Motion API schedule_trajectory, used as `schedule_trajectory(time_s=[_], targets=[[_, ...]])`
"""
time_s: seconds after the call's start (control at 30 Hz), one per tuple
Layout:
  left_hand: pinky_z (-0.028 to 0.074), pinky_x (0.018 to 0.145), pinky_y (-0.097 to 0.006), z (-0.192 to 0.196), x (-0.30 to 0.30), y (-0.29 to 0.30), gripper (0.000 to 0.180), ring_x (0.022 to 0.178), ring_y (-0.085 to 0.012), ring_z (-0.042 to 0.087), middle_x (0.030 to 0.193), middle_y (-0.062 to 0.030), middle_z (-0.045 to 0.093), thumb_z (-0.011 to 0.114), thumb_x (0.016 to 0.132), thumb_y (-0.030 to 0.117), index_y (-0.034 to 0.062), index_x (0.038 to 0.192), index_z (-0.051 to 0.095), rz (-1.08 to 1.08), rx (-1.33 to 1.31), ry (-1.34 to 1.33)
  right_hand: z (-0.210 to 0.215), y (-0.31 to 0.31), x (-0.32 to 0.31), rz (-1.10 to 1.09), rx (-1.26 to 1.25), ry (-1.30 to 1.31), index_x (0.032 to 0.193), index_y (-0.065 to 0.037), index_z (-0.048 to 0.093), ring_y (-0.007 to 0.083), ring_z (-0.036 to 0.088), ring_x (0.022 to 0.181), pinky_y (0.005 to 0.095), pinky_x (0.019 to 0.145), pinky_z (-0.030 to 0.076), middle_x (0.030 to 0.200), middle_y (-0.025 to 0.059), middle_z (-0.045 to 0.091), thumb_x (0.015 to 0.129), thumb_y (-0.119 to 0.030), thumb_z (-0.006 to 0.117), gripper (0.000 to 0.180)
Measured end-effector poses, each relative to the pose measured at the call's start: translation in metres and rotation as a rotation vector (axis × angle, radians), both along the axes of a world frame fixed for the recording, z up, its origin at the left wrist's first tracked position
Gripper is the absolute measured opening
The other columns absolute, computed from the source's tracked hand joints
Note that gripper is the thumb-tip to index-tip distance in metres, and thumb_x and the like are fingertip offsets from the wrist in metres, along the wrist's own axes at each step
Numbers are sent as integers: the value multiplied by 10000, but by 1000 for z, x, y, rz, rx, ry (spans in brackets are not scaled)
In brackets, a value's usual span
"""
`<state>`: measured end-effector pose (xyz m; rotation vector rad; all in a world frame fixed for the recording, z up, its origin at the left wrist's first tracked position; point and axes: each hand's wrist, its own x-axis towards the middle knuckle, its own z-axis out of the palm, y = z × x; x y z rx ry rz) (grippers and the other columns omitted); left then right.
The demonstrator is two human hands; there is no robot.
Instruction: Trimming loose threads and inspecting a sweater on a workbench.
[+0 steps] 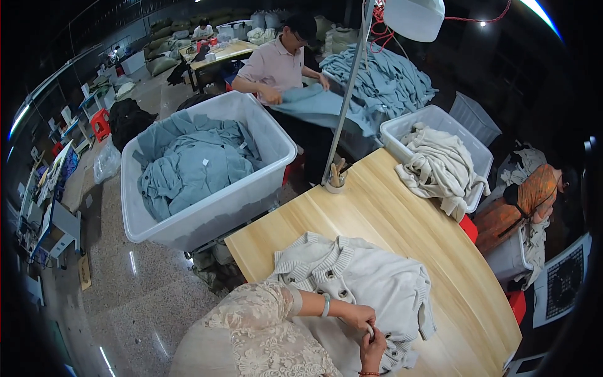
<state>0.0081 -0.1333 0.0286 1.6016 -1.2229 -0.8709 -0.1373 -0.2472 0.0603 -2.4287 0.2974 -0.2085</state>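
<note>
A cream knitted cardigan (383, 279) with ribbed edges and dark buttons lies spread on the wooden table (440, 239). My left hand (359, 316), its wrist in a pale bangle, pinches a bit of the cardigan's front band. Close against it, my right hand (374, 347) comes up from the lower edge, a beaded bracelet at its wrist, fingers closed on the same band. Whether a button sits between the fingers is hidden.
A white bin (264, 169) of blue-grey garments stands left of the table. A cup of tools (336, 182) stands by a metal pole (348, 94). Cream knitwear (440, 163) overflows another bin at the far right. Two people handle garments nearby.
</note>
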Motion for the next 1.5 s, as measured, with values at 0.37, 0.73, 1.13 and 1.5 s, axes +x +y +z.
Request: schedule_trajectory(time_s=[0.37,0.73,1.13,1.5], targets=[[461,660,-439,-7,-9,8,202,728,-379,596,749,-208,627,563,670,132,-11,782,651,108,-40,-169,-5,-8,0,118,-69,-42,926,11,603,369,540,698,435,639,425,741,179,546,743,47,510,208],[491,603,-355,22,11,46,210,673,-271,635,706,-132,634,654,775,258,57,838,656,78,178,-107,39,12,-4,-33,51,204,934,-94,596,335,612,670,426,596,482,759,142,617,821,-181,586,143],[452,734,-410,16,-33,-26,207,857,-328,537,898,-134,536,607,733,34,44,938,577,44,-103,-492,-3,5,-50,-269,2,163,927,-69,596,337,609,749,423,632,484,853,111,608,824,-147,589,129],[477,549,-282,-9,-22,-45,112,577,-143,604,677,-89,669,643,753,96,-9,764,682,52,269,301,-9,6,-40,-387,103,7,877,-59,579,360,611,720,426,628,483,784,156,623,750,-87,652,149]])
